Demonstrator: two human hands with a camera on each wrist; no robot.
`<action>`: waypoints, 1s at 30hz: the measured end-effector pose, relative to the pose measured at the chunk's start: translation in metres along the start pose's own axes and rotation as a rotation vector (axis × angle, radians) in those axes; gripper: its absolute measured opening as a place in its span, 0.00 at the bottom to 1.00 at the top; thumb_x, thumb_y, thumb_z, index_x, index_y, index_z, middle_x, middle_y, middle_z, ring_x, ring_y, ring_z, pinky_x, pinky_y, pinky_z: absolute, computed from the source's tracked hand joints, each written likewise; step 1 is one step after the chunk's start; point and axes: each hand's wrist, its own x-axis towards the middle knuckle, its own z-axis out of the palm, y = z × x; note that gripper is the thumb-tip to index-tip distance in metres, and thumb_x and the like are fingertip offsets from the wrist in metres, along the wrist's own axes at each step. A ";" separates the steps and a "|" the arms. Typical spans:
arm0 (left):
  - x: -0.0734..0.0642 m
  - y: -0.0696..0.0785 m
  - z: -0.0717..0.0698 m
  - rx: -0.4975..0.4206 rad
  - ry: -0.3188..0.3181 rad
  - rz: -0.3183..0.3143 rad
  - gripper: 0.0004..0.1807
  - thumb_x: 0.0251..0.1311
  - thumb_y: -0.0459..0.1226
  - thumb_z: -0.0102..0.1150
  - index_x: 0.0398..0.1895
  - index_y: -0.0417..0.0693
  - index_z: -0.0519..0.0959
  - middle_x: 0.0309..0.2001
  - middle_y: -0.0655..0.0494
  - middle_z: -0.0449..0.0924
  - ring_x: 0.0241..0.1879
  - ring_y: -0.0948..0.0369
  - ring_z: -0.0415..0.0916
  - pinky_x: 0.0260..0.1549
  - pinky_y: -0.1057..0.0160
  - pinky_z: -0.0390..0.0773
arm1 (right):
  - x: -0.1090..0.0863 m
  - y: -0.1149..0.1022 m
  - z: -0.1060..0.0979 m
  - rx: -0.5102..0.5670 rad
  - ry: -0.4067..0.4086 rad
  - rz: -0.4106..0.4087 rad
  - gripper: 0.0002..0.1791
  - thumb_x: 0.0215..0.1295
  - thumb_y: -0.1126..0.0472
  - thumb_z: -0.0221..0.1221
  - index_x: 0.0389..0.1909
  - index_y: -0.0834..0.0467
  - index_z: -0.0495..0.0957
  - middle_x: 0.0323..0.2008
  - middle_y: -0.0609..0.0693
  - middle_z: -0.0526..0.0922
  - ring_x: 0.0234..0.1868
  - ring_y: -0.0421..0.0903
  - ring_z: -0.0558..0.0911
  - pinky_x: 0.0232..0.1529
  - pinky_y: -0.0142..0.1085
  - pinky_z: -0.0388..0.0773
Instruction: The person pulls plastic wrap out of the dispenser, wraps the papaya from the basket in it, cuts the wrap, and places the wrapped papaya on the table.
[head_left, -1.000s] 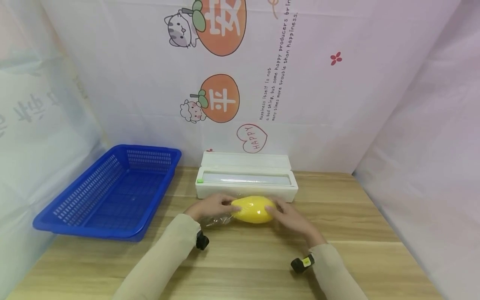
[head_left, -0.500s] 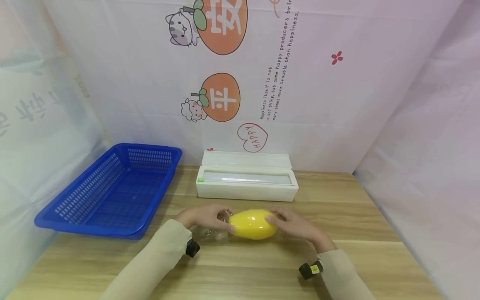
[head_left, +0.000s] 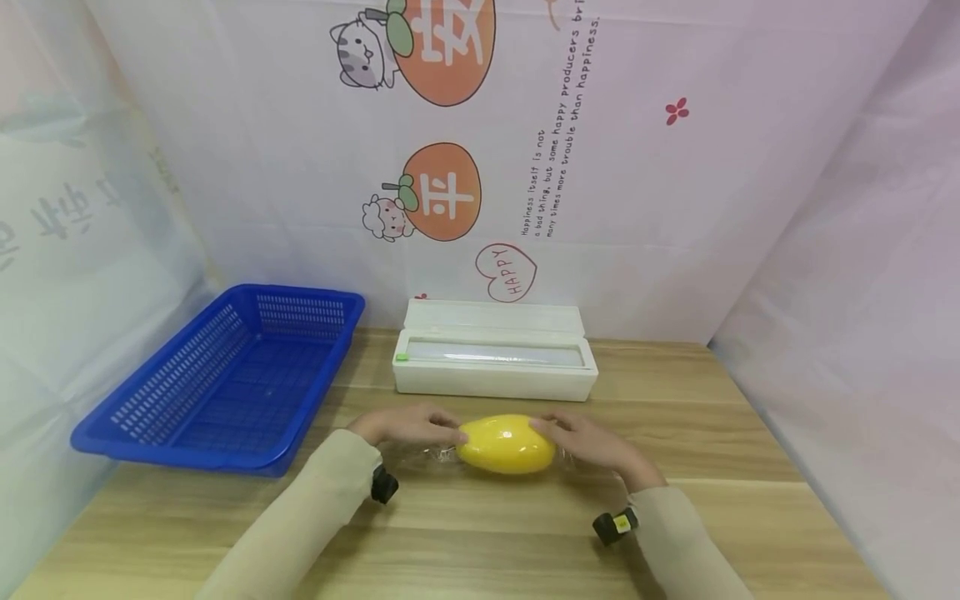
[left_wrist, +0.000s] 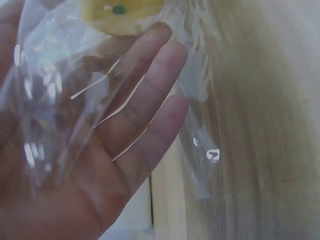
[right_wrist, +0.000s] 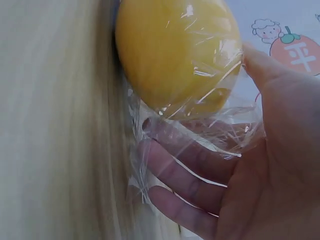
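A glossy yellow oval fruit (head_left: pixel 506 446), like a mango, is wrapped in clear cling film (right_wrist: pixel 215 127) just above the wooden table. My left hand (head_left: pixel 408 423) holds its left end, thumb on top and fingers beneath. In the left wrist view, a green spot shows at the tip of the fruit (left_wrist: pixel 125 11), and loose film (left_wrist: pixel 47 95) spreads over the palm and fingers. My right hand (head_left: pixel 592 440) grips the other end between thumb and fingers. Bunched film trails past the fingertips in the right wrist view.
Behind the fruit stands a white cling film box (head_left: pixel 495 383), lid up, its roll showing and a green slider at the left. A blue plastic basket (head_left: pixel 300 433) sits at the left. Printed white cloth (head_left: pixel 637 275) walls in the wooden table (head_left: pixel 480 546).
Both hands have drawn the fruit back from the white box, nearer to me. In the last half second it has barely moved, while the left fingers have closed in at its left end.
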 end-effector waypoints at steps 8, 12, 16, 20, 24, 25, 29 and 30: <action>0.007 -0.010 -0.010 -0.014 0.037 0.009 0.30 0.66 0.61 0.55 0.61 0.52 0.80 0.51 0.60 0.82 0.52 0.59 0.77 0.54 0.51 0.76 | 0.017 0.001 -0.002 -0.015 0.116 -0.002 0.29 0.72 0.38 0.54 0.56 0.59 0.79 0.43 0.53 0.83 0.37 0.47 0.80 0.39 0.41 0.79; 0.006 -0.003 -0.009 0.021 0.130 0.090 0.31 0.66 0.56 0.59 0.66 0.49 0.75 0.59 0.54 0.78 0.57 0.54 0.75 0.56 0.49 0.75 | 0.019 0.002 -0.002 -0.014 0.131 0.004 0.28 0.72 0.38 0.54 0.55 0.57 0.79 0.45 0.53 0.83 0.41 0.48 0.80 0.41 0.44 0.80; 0.001 0.015 -0.005 0.139 0.244 0.220 0.28 0.66 0.49 0.63 0.65 0.48 0.75 0.62 0.54 0.76 0.59 0.53 0.72 0.59 0.50 0.72 | 0.019 0.002 -0.002 -0.032 0.152 0.022 0.28 0.71 0.36 0.54 0.55 0.54 0.80 0.47 0.52 0.82 0.47 0.50 0.80 0.47 0.48 0.79; -0.002 0.035 0.001 0.300 0.305 0.300 0.24 0.64 0.48 0.66 0.61 0.50 0.79 0.59 0.58 0.78 0.58 0.56 0.73 0.59 0.53 0.72 | 0.018 0.001 -0.002 -0.026 0.176 0.025 0.29 0.70 0.34 0.55 0.55 0.53 0.80 0.48 0.51 0.82 0.50 0.51 0.80 0.50 0.51 0.78; 0.000 0.044 0.007 0.402 0.319 0.298 0.26 0.61 0.51 0.68 0.60 0.53 0.79 0.59 0.60 0.77 0.60 0.58 0.71 0.61 0.54 0.70 | 0.017 -0.002 -0.002 -0.027 0.220 -0.037 0.27 0.72 0.37 0.54 0.55 0.55 0.79 0.50 0.50 0.82 0.50 0.50 0.80 0.51 0.50 0.78; 0.001 0.044 0.009 0.415 0.321 0.299 0.27 0.60 0.51 0.69 0.60 0.53 0.79 0.59 0.59 0.77 0.61 0.58 0.71 0.62 0.54 0.70 | 0.017 -0.003 -0.002 -0.029 0.235 -0.065 0.26 0.73 0.39 0.54 0.55 0.55 0.79 0.50 0.50 0.82 0.50 0.50 0.80 0.52 0.50 0.78; 0.004 0.045 0.013 0.461 0.326 0.292 0.28 0.59 0.52 0.69 0.61 0.54 0.79 0.59 0.60 0.77 0.60 0.59 0.71 0.62 0.55 0.70 | 0.013 -0.012 -0.003 -0.095 0.249 -0.203 0.24 0.71 0.41 0.58 0.56 0.54 0.80 0.54 0.49 0.82 0.56 0.51 0.79 0.57 0.53 0.75; 0.005 0.044 0.014 0.472 0.327 0.289 0.28 0.59 0.53 0.69 0.61 0.54 0.78 0.59 0.60 0.77 0.59 0.60 0.72 0.61 0.56 0.71 | 0.012 -0.015 -0.003 -0.132 0.230 -0.223 0.25 0.69 0.40 0.60 0.57 0.52 0.80 0.55 0.47 0.81 0.58 0.50 0.78 0.59 0.54 0.74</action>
